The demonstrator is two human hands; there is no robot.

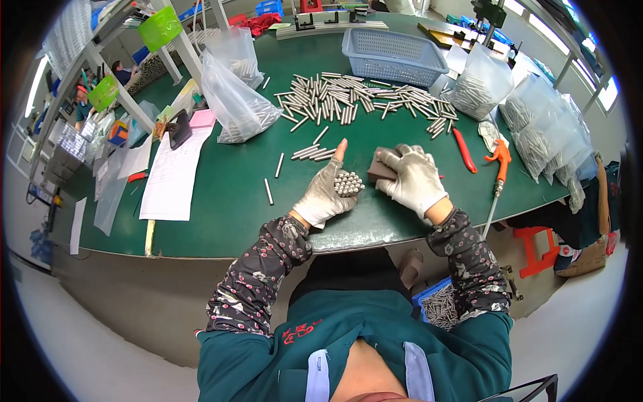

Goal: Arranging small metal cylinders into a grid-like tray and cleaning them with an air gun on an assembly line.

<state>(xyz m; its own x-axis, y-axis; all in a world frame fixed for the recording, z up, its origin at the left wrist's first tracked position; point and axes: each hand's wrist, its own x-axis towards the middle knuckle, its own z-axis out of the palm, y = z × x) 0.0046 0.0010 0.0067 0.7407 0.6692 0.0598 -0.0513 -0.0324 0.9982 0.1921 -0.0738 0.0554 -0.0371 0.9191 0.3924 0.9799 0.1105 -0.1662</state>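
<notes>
My left hand (320, 197), in a whitish glove with the thumb tip bare, is closed round a bundle of metal pins (348, 183). Their round ends face up and toward my right hand. My right hand (414, 181), gloved the same way, grips a brown rectangular block (380, 167) just right of the bundle; a small gap lies between them. Beyond both hands a wide pile of loose metal pins (335, 95) spreads over the green table (254, 224). A few single pins (270, 191) lie left of my left hand.
A blue-grey plastic basket (395, 70) stands at the back. Clear bags of pins (238, 110) sit left, with more bags (546, 127) right. Red-handled pliers or a similar tool (463, 151) and an orange air gun (500, 161) lie right. Paper sheets (175, 177) cover the left side.
</notes>
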